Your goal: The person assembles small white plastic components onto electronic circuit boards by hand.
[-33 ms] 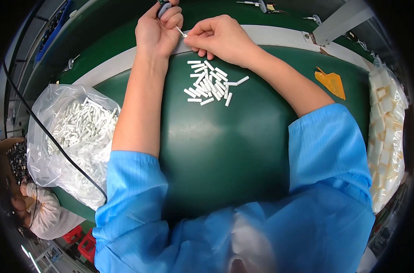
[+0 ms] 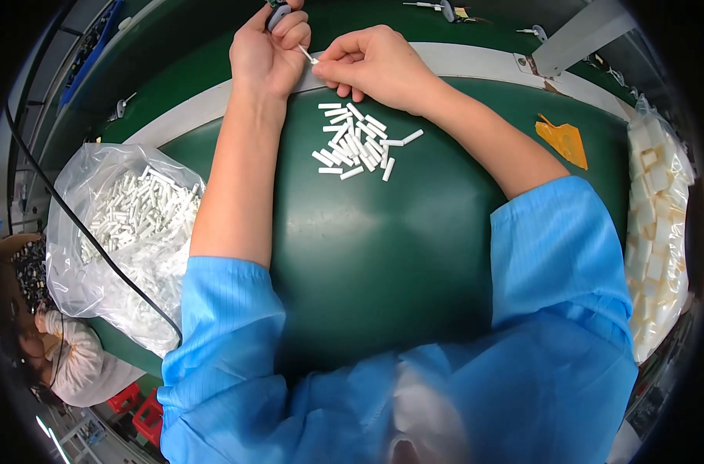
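My left hand [image 2: 270, 52] is closed around a small grey oval part [image 2: 277, 17] near the top edge, with its palm turned up. A thin white lead [image 2: 305, 52] runs from these fingers toward my right hand [image 2: 379, 68]. There my right thumb and fingertips pinch the tip of the lead; whether a tube sits in the pinch is hidden. Just below both hands, a loose pile of short white tubes [image 2: 356, 139] lies on the green work surface [image 2: 383, 247].
At left, a clear plastic bag [image 2: 66, 209] holds many white tubes, with a black cable [image 2: 89, 232] crossing it. An orange scrap [image 2: 563, 141] and a bag of pale blocks [image 2: 657, 240] lie at right. Small grey parts [image 2: 447, 11] sit beyond the white rail [image 2: 475, 62]. Another person's sleeve [image 2: 80, 352] shows lower left.
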Action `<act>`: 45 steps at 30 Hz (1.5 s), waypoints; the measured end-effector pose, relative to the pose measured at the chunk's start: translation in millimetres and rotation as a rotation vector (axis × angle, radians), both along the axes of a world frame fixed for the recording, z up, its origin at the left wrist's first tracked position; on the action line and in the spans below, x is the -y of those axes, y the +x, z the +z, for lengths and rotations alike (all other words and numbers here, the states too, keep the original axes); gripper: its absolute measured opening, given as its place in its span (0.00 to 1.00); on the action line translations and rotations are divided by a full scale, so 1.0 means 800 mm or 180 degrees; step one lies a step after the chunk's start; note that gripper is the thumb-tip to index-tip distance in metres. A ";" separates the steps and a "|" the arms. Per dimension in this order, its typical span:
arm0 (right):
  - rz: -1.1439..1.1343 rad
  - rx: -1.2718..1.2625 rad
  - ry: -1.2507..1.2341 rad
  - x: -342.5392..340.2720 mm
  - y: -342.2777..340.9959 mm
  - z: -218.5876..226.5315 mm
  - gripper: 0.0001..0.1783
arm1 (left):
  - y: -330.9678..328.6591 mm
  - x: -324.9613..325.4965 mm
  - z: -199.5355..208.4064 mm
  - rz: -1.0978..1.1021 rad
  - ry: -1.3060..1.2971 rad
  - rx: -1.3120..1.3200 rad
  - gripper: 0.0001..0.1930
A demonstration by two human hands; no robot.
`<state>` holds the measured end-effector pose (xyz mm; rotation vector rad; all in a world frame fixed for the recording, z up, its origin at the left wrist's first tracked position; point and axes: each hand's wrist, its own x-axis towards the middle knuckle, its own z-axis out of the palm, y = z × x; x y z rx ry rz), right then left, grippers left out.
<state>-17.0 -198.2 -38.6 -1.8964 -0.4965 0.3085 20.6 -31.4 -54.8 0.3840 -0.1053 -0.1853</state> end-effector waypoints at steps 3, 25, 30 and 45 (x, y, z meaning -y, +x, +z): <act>0.0060 -0.0007 0.0029 0.000 0.002 -0.002 0.12 | 0.002 -0.004 -0.002 -0.0077 0.0013 0.0071 0.07; -0.0430 -0.0252 0.1160 0.006 0.025 -0.019 0.12 | -0.019 0.050 0.007 0.0825 0.1229 -0.0119 0.11; -0.0868 0.0702 0.0495 0.016 0.023 -0.006 0.13 | -0.020 0.062 -0.003 0.1303 0.1865 0.0172 0.12; -0.0209 0.2553 -0.0658 0.012 -0.001 0.020 0.10 | -0.015 0.019 0.027 0.0826 0.1037 0.1520 0.08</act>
